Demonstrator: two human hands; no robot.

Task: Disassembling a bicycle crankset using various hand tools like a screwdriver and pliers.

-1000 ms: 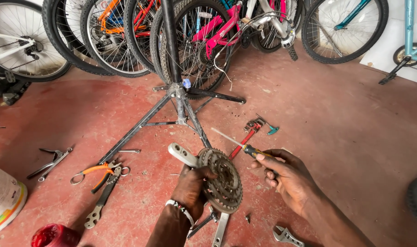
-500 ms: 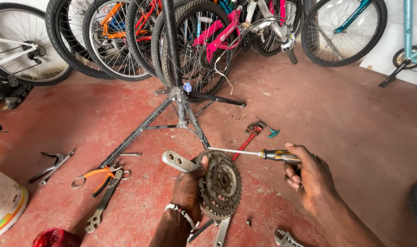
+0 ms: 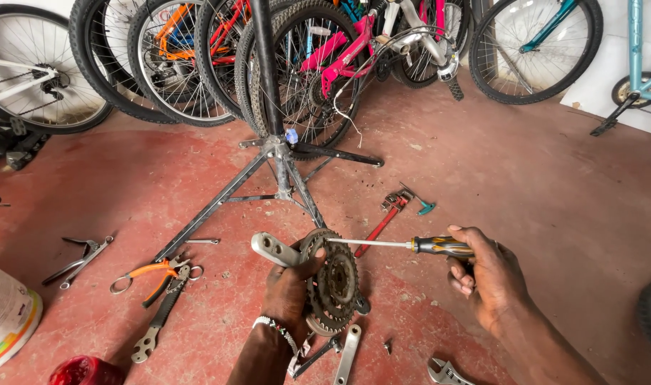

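Head view: left hand [image 3: 288, 289] grips a greasy steel bicycle crankset with stacked toothed chainrings [image 3: 330, 279], held upright above the red concrete floor [image 3: 525, 185], just in front of the grey metal repair stand [image 3: 279, 153]. Right hand [image 3: 486, 274] clenches a black-and-yellow-handled screwdriver [image 3: 404, 245], its tip touching the crankset's top. Orange-handled pliers [image 3: 150, 272] lie left of the stand's legs.

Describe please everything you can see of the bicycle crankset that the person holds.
The crankset is a stack of toothed metal chainrings, dark, greasy and rusty-looking, with a pale silver crank arm pointing up and to the left. It is held on edge above the red floor. The left hand grips it from the left side, thumb across the rings. The screwdriver, held in the right hand, reaches its upper edge with its tip.
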